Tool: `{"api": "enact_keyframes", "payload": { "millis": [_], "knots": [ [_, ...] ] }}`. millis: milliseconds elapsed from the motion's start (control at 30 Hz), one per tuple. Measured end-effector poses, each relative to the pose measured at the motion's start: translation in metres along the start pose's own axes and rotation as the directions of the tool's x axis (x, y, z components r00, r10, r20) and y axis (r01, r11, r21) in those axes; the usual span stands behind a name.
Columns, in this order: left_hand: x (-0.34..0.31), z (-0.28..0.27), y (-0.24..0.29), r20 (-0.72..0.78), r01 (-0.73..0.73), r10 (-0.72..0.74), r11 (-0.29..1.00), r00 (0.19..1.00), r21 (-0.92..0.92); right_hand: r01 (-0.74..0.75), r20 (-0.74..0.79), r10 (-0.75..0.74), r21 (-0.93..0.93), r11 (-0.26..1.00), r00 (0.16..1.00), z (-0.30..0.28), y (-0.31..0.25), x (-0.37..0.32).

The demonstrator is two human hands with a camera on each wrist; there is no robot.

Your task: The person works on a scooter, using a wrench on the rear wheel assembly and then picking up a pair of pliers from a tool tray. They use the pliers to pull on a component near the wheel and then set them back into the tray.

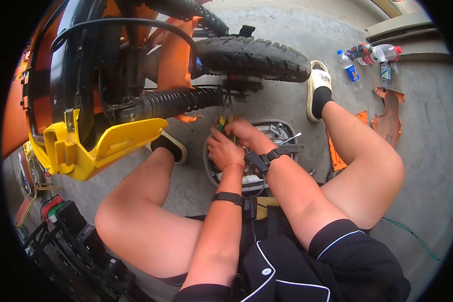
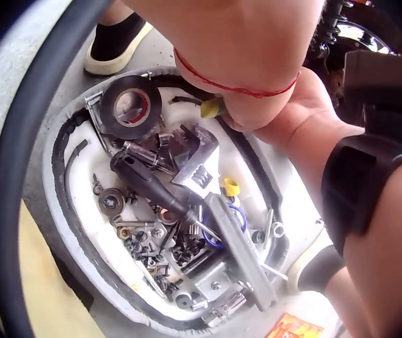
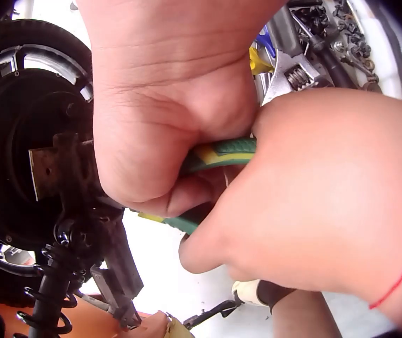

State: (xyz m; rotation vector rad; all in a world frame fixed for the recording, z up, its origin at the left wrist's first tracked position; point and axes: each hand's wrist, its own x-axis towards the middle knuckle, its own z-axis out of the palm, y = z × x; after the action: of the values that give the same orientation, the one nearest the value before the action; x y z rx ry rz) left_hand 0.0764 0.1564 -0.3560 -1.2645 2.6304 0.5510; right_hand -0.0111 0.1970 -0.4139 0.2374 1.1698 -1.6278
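Note:
My left hand (image 1: 225,152) and right hand (image 1: 243,130) are close together, both gripping the green-and-yellow handles of a pair of pliers (image 1: 222,122). The pliers' metal nose points up toward the wheel hub and the lower end of a black shock absorber (image 1: 171,103). In the right wrist view the curved handles (image 3: 222,156) show between the right hand (image 3: 180,105) and the left hand (image 3: 327,190); the fingers hide much of them. Just below the hands lies a white tool tray (image 2: 95,239) with an adjustable wrench (image 2: 236,246), a screwdriver (image 2: 148,183), black tape (image 2: 116,105) and several bolts.
A tyre (image 1: 251,58) and yellow plastic panel (image 1: 105,146) belong to an orange vehicle at the left. Bottles and a can (image 1: 352,73) lie at the upper right. Broken orange panels (image 1: 389,116) rest on the concrete beside the right leg. A black battery-like pack (image 1: 70,216) stands lower left.

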Motion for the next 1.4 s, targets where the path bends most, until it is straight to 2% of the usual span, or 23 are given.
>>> {"api": "enact_keyframes", "payload": {
  "millis": [67,133,167,233,367,433,567,633,667,733,867,933,967,1033,1067,1133,1167,1233,1267,1333,1367,1400],
  "knots": [
    [0.0,-0.002,0.003,-0.001,-0.008,0.008,1.0,1.0,0.022,0.003,0.015,-0.003,-0.018,1.0,1.0,-0.005,0.002,0.001],
    [0.0,-0.004,0.003,0.068,0.016,-0.014,1.0,0.998,-0.02,0.039,0.004,-0.041,0.18,0.983,0.999,-0.003,0.006,0.001],
    [0.001,-0.002,0.003,0.067,0.019,-0.018,1.0,0.998,-0.016,0.036,0.008,-0.038,0.182,0.983,0.999,-0.005,0.004,0.002],
    [0.0,0.004,0.001,0.048,-0.006,0.013,0.989,0.999,-0.148,-0.073,0.22,0.005,0.302,0.95,0.976,-0.01,-0.004,-0.002],
    [0.002,0.007,-0.004,0.023,-0.046,0.052,0.978,0.998,-0.203,-0.144,0.242,0.058,0.358,0.923,0.969,-0.004,-0.014,-0.012],
    [0.004,0.005,-0.005,0.067,-0.023,0.039,0.975,0.997,-0.222,-0.096,0.186,0.041,0.295,0.951,0.982,0.002,-0.014,-0.011],
    [0.007,0.006,-0.007,0.048,-0.026,0.038,0.975,0.998,-0.219,-0.146,0.134,0.125,0.162,0.976,0.983,0.009,-0.017,-0.005],
    [0.008,0.008,-0.01,-0.072,-0.121,0.108,0.97,0.992,-0.209,-0.127,0.059,0.12,0.136,0.983,0.991,0.012,-0.017,-0.003],
    [0.008,0.007,-0.01,-0.071,-0.12,0.107,0.97,0.992,-0.21,-0.128,0.058,0.121,0.135,0.983,0.991,0.013,-0.017,-0.003],
    [0.009,0.005,-0.01,0.056,-0.038,0.052,0.975,0.997,-0.219,-0.107,0.01,0.107,0.112,0.988,0.994,0.016,-0.019,-0.004],
    [0.014,0.0,-0.016,0.127,-0.047,0.083,0.964,0.988,-0.261,-0.087,-0.069,0.094,0.096,0.992,0.993,0.023,-0.019,-0.007],
    [0.021,-0.004,-0.021,0.267,-0.025,0.139,0.919,0.954,-0.392,-0.041,-0.146,0.05,0.064,0.997,0.988,0.026,-0.015,-0.005],
    [0.024,-0.002,-0.025,0.268,-0.025,0.14,0.919,0.953,-0.393,-0.041,-0.148,0.05,0.064,0.997,0.988,0.026,-0.011,-0.003],
    [0.031,0.007,-0.037,0.219,-0.125,0.301,0.806,0.928,-0.578,-0.019,-0.242,0.013,-0.023,1.0,0.97,0.029,-0.008,0.001],
    [0.035,0.012,-0.042,0.218,-0.124,0.3,0.806,0.929,-0.579,-0.02,-0.241,0.013,-0.025,0.999,0.971,0.032,-0.007,0.003],
    [0.039,0.02,-0.048,0.253,-0.025,0.361,0.613,0.897,-0.79,0.013,-0.392,-0.052,-0.102,0.995,0.919,0.037,-0.004,0.004],
    [0.041,0.022,-0.051,0.254,-0.022,0.361,0.611,0.897,-0.792,0.011,-0.394,-0.052,-0.105,0.994,0.918,0.039,-0.003,0.005],
    [0.045,0.022,-0.055,0.3,-0.007,0.409,0.601,0.862,-0.799,-0.081,-0.497,-0.079,-0.292,0.953,0.864,0.043,-0.005,0.006],
    [0.046,0.021,-0.055,0.302,-0.004,0.41,0.599,0.86,-0.801,-0.083,-0.501,-0.079,-0.293,0.953,0.862,0.047,-0.006,0.006],
    [0.048,0.018,-0.056,0.502,0.285,0.421,0.479,0.755,-0.83,-0.183,-0.631,-0.14,-0.419,0.89,0.763,0.053,-0.007,0.006],
    [0.05,0.02,-0.06,0.503,0.287,0.423,0.476,0.754,-0.831,-0.185,-0.632,-0.141,-0.421,0.888,0.762,0.051,-0.008,0.006],
    [0.052,0.022,-0.063,0.586,0.436,0.414,0.404,0.697,-0.804,-0.248,-0.61,-0.105,-0.466,0.849,0.786,0.048,-0.011,0.007]
  ]
}}
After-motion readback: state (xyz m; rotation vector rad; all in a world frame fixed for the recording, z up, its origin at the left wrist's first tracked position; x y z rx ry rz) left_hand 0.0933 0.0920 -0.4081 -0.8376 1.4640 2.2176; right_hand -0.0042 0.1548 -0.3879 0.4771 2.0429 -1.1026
